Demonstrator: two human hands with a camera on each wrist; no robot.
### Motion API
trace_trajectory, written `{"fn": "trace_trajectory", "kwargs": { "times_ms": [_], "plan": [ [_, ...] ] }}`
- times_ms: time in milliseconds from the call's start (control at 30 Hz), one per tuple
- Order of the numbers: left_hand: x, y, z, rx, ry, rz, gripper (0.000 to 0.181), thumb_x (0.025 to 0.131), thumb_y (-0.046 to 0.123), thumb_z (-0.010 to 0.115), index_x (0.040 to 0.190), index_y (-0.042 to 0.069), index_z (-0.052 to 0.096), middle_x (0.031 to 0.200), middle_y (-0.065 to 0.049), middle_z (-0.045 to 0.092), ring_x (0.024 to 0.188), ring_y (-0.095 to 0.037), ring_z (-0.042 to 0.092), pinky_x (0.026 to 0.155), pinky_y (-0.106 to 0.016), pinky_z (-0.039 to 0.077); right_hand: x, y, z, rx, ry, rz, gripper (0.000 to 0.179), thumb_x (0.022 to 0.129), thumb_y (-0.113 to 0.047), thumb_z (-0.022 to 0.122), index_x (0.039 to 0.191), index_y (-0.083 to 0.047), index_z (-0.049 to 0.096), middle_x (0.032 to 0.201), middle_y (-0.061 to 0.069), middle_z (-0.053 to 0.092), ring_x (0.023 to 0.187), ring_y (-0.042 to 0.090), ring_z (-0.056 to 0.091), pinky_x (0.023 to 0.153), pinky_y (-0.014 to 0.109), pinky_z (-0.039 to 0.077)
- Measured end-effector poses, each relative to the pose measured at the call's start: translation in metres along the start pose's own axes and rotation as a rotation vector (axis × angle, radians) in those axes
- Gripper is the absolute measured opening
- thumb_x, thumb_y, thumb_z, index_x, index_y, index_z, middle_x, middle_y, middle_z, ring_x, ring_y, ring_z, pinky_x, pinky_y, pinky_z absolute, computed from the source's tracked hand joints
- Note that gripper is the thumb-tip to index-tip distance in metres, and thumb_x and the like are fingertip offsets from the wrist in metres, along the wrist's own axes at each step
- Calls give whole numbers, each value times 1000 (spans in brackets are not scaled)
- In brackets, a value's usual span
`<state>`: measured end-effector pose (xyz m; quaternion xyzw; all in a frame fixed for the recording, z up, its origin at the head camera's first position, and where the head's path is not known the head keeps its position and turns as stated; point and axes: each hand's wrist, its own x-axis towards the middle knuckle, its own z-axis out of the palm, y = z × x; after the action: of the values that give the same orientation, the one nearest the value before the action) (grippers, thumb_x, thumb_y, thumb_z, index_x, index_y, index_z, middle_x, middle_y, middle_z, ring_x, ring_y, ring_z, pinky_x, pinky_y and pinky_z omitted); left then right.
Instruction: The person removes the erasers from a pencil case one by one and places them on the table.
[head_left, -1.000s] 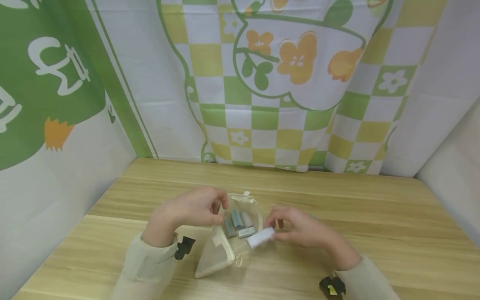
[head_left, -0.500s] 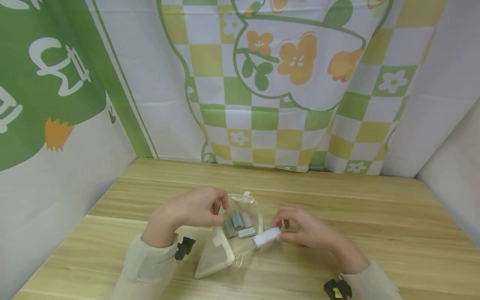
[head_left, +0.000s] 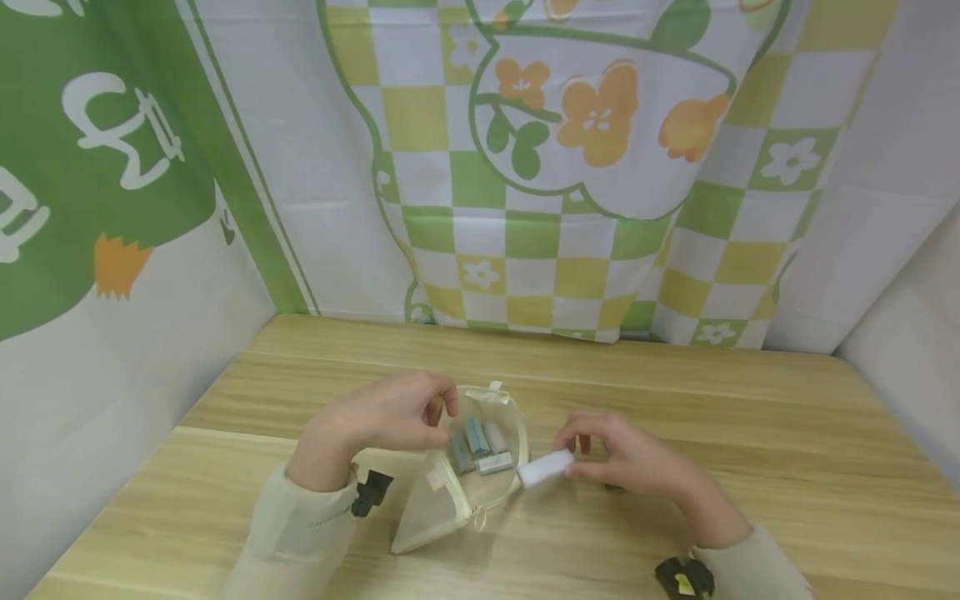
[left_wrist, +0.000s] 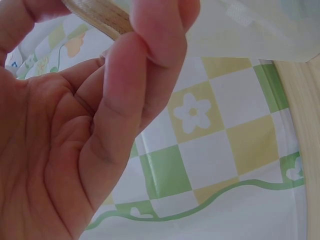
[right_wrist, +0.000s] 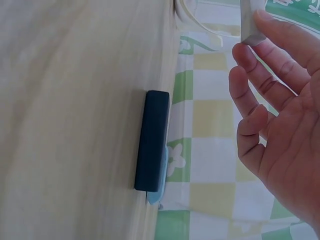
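Note:
A cream see-through zip pouch [head_left: 431, 518] lies with its mouth spread on the table. My left hand [head_left: 382, 421] pinches its zipper edge [left_wrist: 102, 17] between thumb and fingers. Several small oblong blocks [head_left: 495, 463], grey, bluish and whitish, rest inside the pouch. Just outside the mouth, on its right, my right hand [head_left: 630, 457] pinches one end of a white oblong block [head_left: 546, 468]. The right wrist view shows that block [right_wrist: 251, 22] at the fingertips, with the other fingers curled loosely below.
In the right wrist view a dark navy block [right_wrist: 152, 141] sits on the table with a light blue piece [right_wrist: 158, 192] against it; the right hand mostly hides them from the head view. A checked cloth [head_left: 528, 267] hangs at the table's [head_left: 360, 342] back edge.
My right hand has drawn the white block to the right, from over the pouch's rim to just outside it. The left hand and pouch have stayed in place.

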<state>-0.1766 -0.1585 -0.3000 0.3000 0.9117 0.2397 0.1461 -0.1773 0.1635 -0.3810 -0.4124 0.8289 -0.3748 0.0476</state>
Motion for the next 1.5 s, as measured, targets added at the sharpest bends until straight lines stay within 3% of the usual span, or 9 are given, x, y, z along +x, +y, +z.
{"fn": "trace_trajectory", "kwargs": {
  "times_ms": [367, 1033, 1300, 1500],
  "plan": [
    [1, 0, 1, -1, -1, -8, 23, 82, 9, 63, 105, 7, 62, 67, 5, 54, 59, -8, 46, 57, -24, 41, -4, 0, -8, -29, 29, 28, 21, 84, -12, 76, 104, -14, 69, 95, -4, 65, 83, 5, 54, 73, 31, 51],
    [0, 1, -1, -11, 3, -9, 23, 82, 8, 61, 104, 7, 62, 67, 4, 52, 59, -8, 44, 57, -24, 40, -10, 8, -18, -15, 51, 46, 21, 85, -12, 76, 104, -15, 68, 101, 0, 67, 82, 18, 56, 70, 33, 50],
    [0, 0, 0, -8, 7, 0, 21, 82, 9, 61, 104, 8, 62, 66, 5, 52, 59, -8, 44, 57, -24, 40, -15, 6, -26, -19, 98, 116, 20, 85, -17, 76, 103, -18, 69, 95, -4, 64, 82, 19, 53, 55, 24, 37],
    [0, 0, 0, -15, 4, 0, 21, 82, 8, 61, 103, 8, 61, 67, 4, 52, 59, -8, 44, 57, -24, 40, -18, 7, -30, -21, 127, 121, 21, 83, -14, 77, 103, -17, 70, 93, -3, 64, 82, 18, 54, 53, 23, 38]
  ]
}}
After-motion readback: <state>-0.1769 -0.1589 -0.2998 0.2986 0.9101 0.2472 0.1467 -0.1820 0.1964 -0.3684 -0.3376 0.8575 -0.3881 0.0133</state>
